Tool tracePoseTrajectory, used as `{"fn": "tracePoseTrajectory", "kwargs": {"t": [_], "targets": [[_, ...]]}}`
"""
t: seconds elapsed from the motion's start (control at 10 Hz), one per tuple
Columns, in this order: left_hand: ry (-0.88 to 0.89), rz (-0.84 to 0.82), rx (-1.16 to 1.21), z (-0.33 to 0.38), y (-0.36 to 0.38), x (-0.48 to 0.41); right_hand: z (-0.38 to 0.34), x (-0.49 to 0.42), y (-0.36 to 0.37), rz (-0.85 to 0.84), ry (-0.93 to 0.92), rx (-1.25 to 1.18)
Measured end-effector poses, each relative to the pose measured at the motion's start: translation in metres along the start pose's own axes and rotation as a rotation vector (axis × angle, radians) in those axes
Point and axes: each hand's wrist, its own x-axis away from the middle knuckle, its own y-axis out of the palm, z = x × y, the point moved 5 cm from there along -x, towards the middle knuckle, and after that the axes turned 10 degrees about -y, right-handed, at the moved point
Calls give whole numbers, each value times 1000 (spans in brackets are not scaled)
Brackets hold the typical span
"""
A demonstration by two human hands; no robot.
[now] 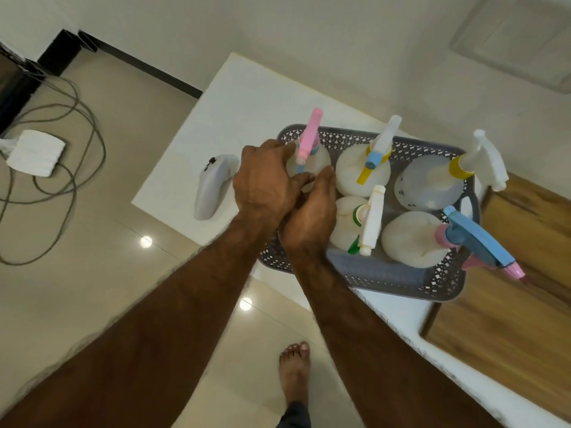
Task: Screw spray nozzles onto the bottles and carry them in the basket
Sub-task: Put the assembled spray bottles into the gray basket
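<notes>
A grey perforated basket [398,143] stands on the white table and holds several white spray bottles with nozzles on. The bottle with the pink nozzle [309,135] stands in the basket's far left corner. My left hand [265,180] wraps around that bottle from the left. My right hand [312,217] presses against it from the near side, fingers touching its body. Other bottles carry a white-and-blue nozzle [381,143], a white nozzle with a yellow collar [482,157], a white nozzle with a green collar [372,219] and a blue-and-pink nozzle [475,239].
A grey hand controller [211,186] lies on the white table [234,106] left of the basket. A wooden surface [509,319] adjoins on the right. On the tiled floor, cables and a white adapter [34,152] lie at left, and a bare foot [295,362] stands below.
</notes>
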Motion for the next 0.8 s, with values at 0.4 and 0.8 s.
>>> {"fn": "tracePoseTrajectory", "kwargs": {"t": [0.4, 0.8], "targets": [[-99, 85, 194, -20, 3, 44, -1, 54, -9, -161, -25, -46], [41, 76, 452, 29, 64, 250, 41, 169, -200, 100, -294, 33]]}}
